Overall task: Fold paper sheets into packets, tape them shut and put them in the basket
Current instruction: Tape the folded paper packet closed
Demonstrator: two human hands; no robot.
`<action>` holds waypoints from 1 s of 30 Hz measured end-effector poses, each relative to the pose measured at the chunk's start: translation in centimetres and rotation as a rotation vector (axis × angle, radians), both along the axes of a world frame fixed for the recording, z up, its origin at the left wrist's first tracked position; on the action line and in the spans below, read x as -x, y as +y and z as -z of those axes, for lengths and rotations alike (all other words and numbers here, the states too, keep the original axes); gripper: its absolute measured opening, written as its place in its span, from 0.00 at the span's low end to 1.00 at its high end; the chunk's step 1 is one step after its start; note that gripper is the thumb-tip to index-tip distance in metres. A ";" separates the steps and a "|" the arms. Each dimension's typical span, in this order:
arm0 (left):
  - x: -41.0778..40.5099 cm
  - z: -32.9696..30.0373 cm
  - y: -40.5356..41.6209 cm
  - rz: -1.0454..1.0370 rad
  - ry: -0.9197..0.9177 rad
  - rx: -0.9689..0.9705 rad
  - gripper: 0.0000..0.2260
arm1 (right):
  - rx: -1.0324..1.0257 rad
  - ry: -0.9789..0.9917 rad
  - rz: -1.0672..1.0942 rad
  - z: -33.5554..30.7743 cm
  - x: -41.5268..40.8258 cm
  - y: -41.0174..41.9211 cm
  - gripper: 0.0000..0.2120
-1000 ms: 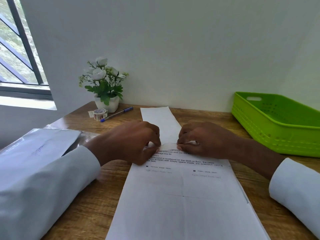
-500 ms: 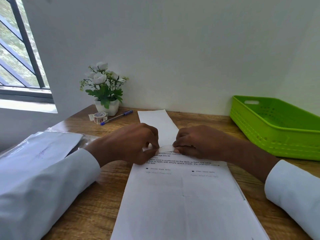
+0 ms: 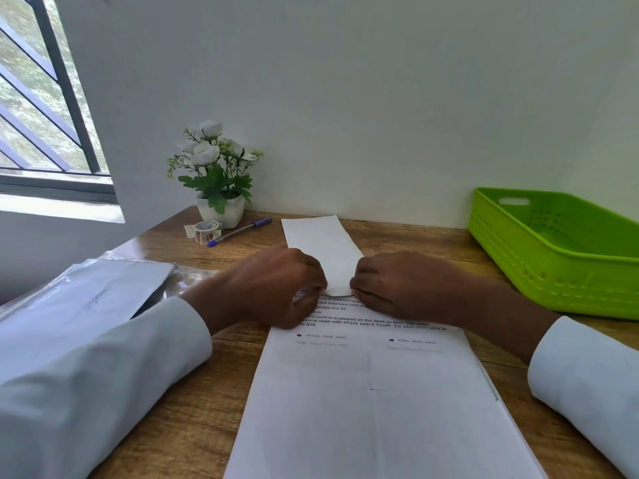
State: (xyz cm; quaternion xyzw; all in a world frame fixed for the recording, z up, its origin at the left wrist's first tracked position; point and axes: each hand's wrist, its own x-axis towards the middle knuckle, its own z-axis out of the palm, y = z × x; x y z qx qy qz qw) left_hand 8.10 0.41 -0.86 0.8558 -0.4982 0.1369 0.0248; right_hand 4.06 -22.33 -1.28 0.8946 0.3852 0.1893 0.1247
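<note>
A narrow folded white paper strip [image 3: 323,250] lies on the wooden desk, running away from me toward the wall. Its near end sits between my two hands. My left hand [image 3: 276,288] pinches the strip's near left corner with curled fingers, and my right hand [image 3: 394,285] pinches the near right corner. The strip's near edge curls up slightly between them. Under my hands lies a stack of printed sheets [image 3: 373,392] reaching to the desk's front edge. The green basket [image 3: 553,267] stands at the right, with nothing visible inside it.
A tape roll [image 3: 204,230] and a blue pen [image 3: 240,231] lie at the back left beside a white flower pot [image 3: 221,209]. A plastic sleeve holding papers [image 3: 86,295] lies at the left. The wall stands close behind the desk.
Both hands have stayed on the strip's near end, working its edge; the edge looks a little more folded up. The view has tilted slightly, shifting everything lower in frame.
</note>
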 end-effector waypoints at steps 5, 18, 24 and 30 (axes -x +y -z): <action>-0.6 0.9 0.3 0.050 -0.091 0.112 0.15 | -0.189 0.084 0.060 0.3 0.5 -0.2 0.21; 1.0 -3.1 0.2 0.140 0.035 1.390 0.08 | -1.300 0.278 -0.027 -4.7 1.0 -1.0 0.07; 0.5 -4.6 1.7 0.162 0.348 1.645 0.07 | -1.220 0.315 0.127 -5.0 0.9 -1.7 0.09; -1.6 -3.4 3.9 0.065 0.423 1.440 0.07 | -1.114 0.392 0.218 -7.4 1.5 -3.7 0.08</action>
